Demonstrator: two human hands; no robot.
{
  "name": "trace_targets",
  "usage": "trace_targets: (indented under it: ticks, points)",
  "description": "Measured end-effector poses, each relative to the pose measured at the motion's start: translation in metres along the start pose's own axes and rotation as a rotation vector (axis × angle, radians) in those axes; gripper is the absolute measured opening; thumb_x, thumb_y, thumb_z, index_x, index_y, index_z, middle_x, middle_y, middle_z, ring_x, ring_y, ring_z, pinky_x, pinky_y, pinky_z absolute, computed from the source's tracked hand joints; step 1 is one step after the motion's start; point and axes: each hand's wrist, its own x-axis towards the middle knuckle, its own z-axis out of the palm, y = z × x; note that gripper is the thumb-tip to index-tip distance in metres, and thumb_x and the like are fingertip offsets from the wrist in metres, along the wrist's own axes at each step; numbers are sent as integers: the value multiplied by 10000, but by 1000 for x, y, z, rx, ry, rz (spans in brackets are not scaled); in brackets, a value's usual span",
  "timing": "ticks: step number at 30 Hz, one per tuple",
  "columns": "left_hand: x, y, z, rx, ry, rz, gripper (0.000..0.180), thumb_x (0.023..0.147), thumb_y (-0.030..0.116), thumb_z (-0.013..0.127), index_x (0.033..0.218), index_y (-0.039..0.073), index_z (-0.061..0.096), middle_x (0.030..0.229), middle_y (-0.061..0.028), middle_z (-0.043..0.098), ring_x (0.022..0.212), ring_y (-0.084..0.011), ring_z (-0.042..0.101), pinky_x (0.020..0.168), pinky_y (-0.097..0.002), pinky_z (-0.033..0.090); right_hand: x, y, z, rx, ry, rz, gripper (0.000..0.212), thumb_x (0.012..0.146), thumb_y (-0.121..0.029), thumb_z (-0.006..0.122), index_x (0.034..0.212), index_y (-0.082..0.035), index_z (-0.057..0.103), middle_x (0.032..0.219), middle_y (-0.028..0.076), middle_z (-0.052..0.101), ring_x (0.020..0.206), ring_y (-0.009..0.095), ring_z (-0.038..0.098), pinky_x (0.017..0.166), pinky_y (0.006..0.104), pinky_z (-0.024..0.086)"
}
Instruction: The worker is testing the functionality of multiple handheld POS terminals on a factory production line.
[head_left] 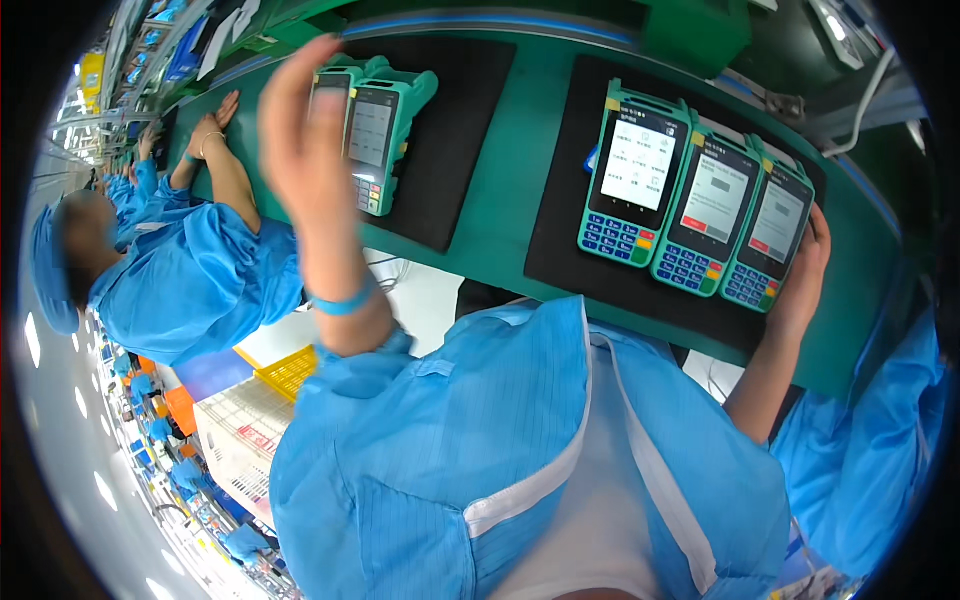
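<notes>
Three green-cased terminals show lit screens above blue keys.

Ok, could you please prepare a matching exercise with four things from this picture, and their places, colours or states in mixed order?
1. Left hand
2. Right hand
3. Mats
4. Tabletop

A. black
B. at the side of the rightmost terminal
C. green
D. raised, blurred

Pairs: 1-D, 2-B, 3-A, 4-C

Terminal at right hand: green casing, mostly blue keys. Mat beneath is black. Smock behind grip: blue, pinstriped.
</notes>
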Motion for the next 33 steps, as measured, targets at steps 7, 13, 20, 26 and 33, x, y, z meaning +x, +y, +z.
trace_targets:
  ticks: [7, 13, 20, 26, 33]
  points:
    - [68, -251, -165, 959, -430, -356, 330, 852, 200, 635, 1128, 26, 679, 1030, -159, 709, 981, -250, 676, 877, -342, 516, 0, -5, 3, 22, -3, -11, 656, 990, -483, 424, 1395, 31, 369, 1401, 213, 442, 1310, 283, 438, 1108, 388, 318]
    - [24, -322, -172, 605, -414, -635, 380, 831, 184, 660, 1162, -1, 644, 982, -171, 707, 871, -237, 687, 754, -326, 526, -1, -11, 4, -4, -24, 8, 659, 1011, -501, 340, 1405, 28, 362, 1429, 220, 425, 1334, 297, 415, 1117, 396, 299]
    - [0, -249, -141, 355, -405, -778, 300, 833, 125, 682, 1092, -10, 616, 815, -82, 658, 737, -154, 612, 665, -293, 481, 0, -14, 4, -23, -13, 30, 648, 1025, -484, 310, 1421, 27, 351, 1457, 219, 402, 1369, 299, 376, 1133, 404, 273]
    - [-11, -217, -106, 490, -368, -591, 328, 842, 166, 693, 1117, -4, 640, 860, -67, 632, 791, -168, 593, 721, -295, 480, -1, -15, 11, -60, 9, 41, 652, 1028, -498, 296, 1434, 10, 342, 1480, 200, 389, 1367, 284, 381, 1141, 384, 262]
    - [-24, -179, -73, 188, -335, -678, 301, 861, 169, 675, 1106, -5, 651, 859, -75, 653, 798, -151, 589, 711, -280, 471, 7, -15, -28, -13, 136, 8, 648, 1018, -504, 332, 1394, 19, 401, 1383, 200, 481, 1304, 265, 447, 1106, 374, 320]
